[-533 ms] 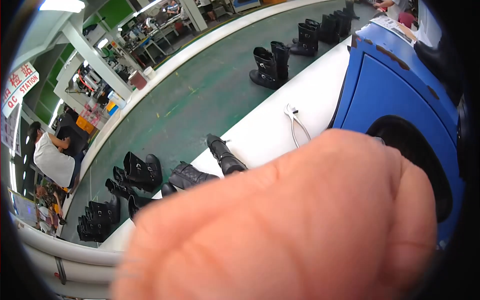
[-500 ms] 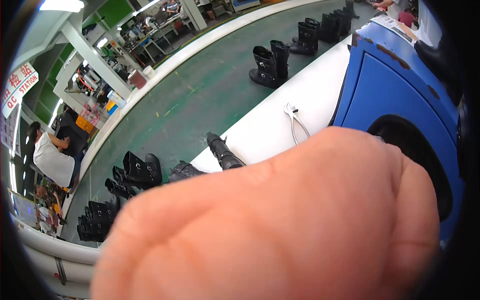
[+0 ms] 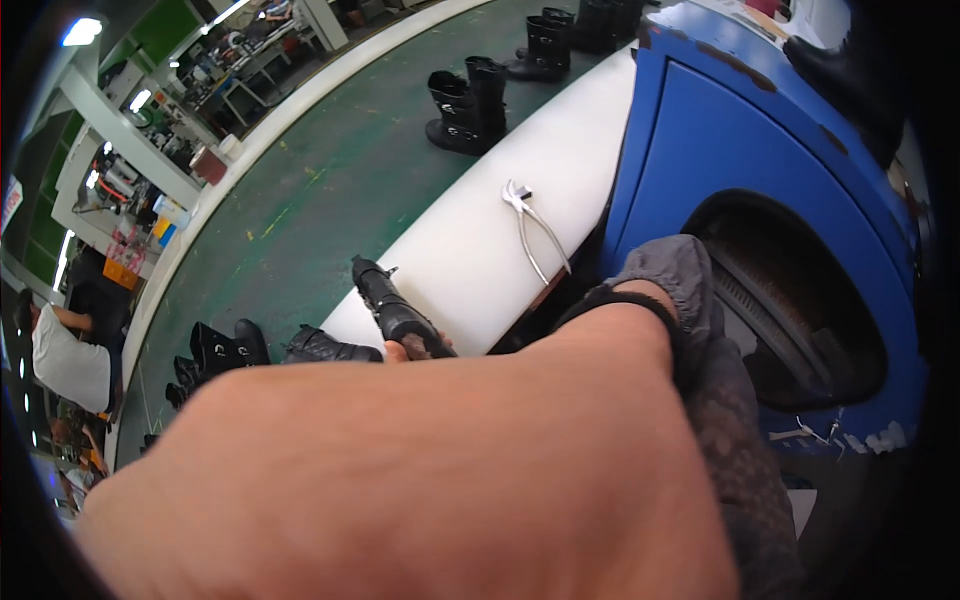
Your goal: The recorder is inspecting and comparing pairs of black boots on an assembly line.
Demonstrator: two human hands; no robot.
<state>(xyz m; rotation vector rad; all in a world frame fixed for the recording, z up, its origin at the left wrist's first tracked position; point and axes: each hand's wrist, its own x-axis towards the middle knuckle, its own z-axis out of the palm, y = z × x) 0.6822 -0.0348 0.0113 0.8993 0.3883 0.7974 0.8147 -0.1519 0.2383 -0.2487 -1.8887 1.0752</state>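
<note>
A bare hand and wrist, apparently my right hand [image 3: 400,480], fills the lower part of the picture close up. Its fingers are out of sight, so their pose does not show. A grey patterned sleeve with a dark cuff [image 3: 680,280] adjoins this arm. Just beyond it, fingertips of what seems to be my left hand [image 3: 398,352] close on a black strapped boot [image 3: 380,297] over the white bench [image 3: 450,235]; the rest of that hand is hidden. Metal pincers [image 3: 518,198] with long handles lie on the bench to the right of the boot.
A blue machine housing [image 3: 660,160] with a dark oval opening stands at right. Black buckled boots [image 3: 470,110] stand along the green surface [image 3: 300,200] beyond the bench, and more [image 3: 230,345] at left. A person in a white top [image 3: 70,355] sits far left.
The view has shifted, so the bench and machine sit further left and higher. The large hand has turned and dropped lower, exposing the sleeve and the fingertips at the boot.
</note>
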